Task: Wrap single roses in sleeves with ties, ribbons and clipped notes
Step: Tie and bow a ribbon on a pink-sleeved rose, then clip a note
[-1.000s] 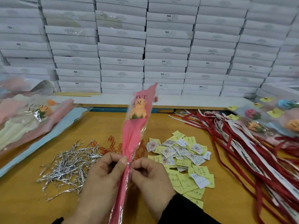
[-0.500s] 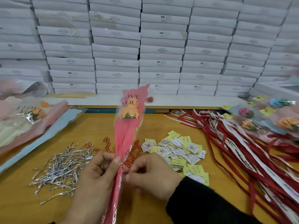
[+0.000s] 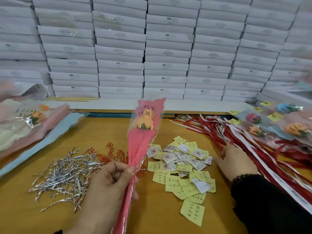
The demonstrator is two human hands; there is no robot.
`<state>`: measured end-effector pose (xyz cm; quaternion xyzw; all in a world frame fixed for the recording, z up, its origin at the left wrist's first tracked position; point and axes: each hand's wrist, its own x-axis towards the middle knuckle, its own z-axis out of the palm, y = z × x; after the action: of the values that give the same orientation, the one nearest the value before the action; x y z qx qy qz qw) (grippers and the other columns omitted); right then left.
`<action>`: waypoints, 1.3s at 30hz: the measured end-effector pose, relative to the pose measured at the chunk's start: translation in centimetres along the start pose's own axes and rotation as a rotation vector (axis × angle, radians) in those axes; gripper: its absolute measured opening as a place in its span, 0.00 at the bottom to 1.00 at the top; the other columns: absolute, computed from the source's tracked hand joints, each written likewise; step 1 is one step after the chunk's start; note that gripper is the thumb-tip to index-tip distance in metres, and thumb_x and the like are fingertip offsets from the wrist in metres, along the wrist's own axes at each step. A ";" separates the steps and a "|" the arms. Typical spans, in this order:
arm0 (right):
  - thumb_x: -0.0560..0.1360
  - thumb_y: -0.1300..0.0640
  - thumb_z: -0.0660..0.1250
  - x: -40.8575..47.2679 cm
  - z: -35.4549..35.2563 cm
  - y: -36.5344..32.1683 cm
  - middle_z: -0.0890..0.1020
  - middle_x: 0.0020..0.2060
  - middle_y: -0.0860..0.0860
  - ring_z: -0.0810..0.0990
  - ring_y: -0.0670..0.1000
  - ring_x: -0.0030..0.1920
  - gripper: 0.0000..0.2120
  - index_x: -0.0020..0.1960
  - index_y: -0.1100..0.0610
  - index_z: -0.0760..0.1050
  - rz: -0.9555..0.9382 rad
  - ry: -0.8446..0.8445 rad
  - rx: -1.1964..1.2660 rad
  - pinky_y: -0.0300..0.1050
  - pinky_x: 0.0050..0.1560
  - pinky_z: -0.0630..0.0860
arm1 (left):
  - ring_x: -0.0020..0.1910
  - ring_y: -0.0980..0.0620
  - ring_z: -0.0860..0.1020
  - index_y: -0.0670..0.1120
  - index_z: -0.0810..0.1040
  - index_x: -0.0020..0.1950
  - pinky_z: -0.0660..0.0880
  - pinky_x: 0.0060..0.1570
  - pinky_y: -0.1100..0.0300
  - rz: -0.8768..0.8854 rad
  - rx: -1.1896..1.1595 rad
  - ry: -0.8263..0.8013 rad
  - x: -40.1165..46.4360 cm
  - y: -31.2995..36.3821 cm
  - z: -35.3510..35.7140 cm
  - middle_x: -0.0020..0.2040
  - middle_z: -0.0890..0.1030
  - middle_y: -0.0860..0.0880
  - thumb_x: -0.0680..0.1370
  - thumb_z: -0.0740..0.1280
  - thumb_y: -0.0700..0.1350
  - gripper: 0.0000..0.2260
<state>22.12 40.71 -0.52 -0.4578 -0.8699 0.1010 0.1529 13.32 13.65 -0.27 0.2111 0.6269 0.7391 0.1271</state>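
many silver ties (image 3: 67,173) lie heaped at lower left of the frame. at centre the left hand (image 3: 109,184) grips the pink sleeve (image 3: 143,141) upright, an orange rose (image 3: 145,122) inside near its top. yellow notes (image 3: 182,168) are scattered right of centre. at right the right hand (image 3: 236,162) reaches with loosely extended fingers onto the red ribbons (image 3: 253,149).

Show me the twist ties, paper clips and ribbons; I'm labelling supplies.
twist ties (image 3: 67,173), head view, middle of the silver heap.
paper clips (image 3: 116,153), head view, red clips beside the sleeve.
ribbons (image 3: 239,141), head view, red bundle.
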 end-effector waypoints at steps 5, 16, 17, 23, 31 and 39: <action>0.77 0.55 0.61 0.3 0.1 0.7 0.76 0.44 0.52 0.73 0.52 0.42 0.07 0.51 0.58 0.70 0.033 0.020 -0.049 0.42 0.41 0.69 | 0.16 0.52 0.72 0.34 0.75 0.42 0.67 0.17 0.67 0.005 0.032 -0.004 -0.2 0.1 0.1 0.24 0.78 0.39 0.74 0.65 0.38 0.07; 0.79 0.61 0.56 0.8 0.5 0.7 0.74 0.35 0.53 0.73 0.55 0.38 0.06 0.46 0.61 0.69 0.036 0.174 0.215 0.47 0.40 0.71 | 0.19 0.53 0.72 0.38 0.77 0.44 0.68 0.20 0.67 -0.016 0.065 -0.012 0.1 0.1 0.4 0.26 0.79 0.40 0.74 0.64 0.44 0.08; 0.79 0.61 0.55 1.0 0.5 0.7 0.73 0.35 0.54 0.72 0.55 0.38 0.05 0.47 0.61 0.69 0.053 0.183 0.285 0.46 0.39 0.69 | 0.19 0.54 0.72 0.39 0.77 0.44 0.68 0.20 0.67 -0.017 0.068 -0.011 0.1 0.1 0.5 0.26 0.79 0.41 0.74 0.64 0.44 0.09; 0.76 0.54 0.63 1.1 0.6 1.0 0.77 0.46 0.54 0.75 0.53 0.44 0.09 0.49 0.60 0.73 0.026 0.046 0.040 0.43 0.42 0.70 | 0.21 0.54 0.74 0.38 0.76 0.45 0.70 0.21 0.67 -0.062 0.001 0.000 0.4 0.8 1.0 0.28 0.80 0.43 0.75 0.64 0.41 0.06; 0.79 0.63 0.56 1.8 1.3 0.7 0.78 0.42 0.58 0.77 0.57 0.41 0.04 0.47 0.60 0.69 0.018 0.186 0.357 0.49 0.40 0.74 | 0.27 0.51 0.80 0.39 0.77 0.48 0.77 0.26 0.63 -0.177 -0.127 -0.022 1.4 0.6 1.9 0.34 0.83 0.42 0.75 0.64 0.38 0.04; 0.76 0.61 0.64 1.2 -1.1 -1.1 0.76 0.27 0.50 0.64 0.42 0.18 0.06 0.45 0.62 0.78 0.242 -0.171 1.320 0.33 0.16 0.60 | 0.28 0.49 0.81 0.35 0.76 0.49 0.78 0.26 0.62 -0.216 -0.265 -0.015 1.3 -0.5 1.4 0.35 0.83 0.41 0.72 0.65 0.35 0.07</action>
<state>21.03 41.12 1.01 -0.3530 -0.5777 0.6633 0.3189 12.79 15.58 -0.35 0.1293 0.5420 0.7958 0.2373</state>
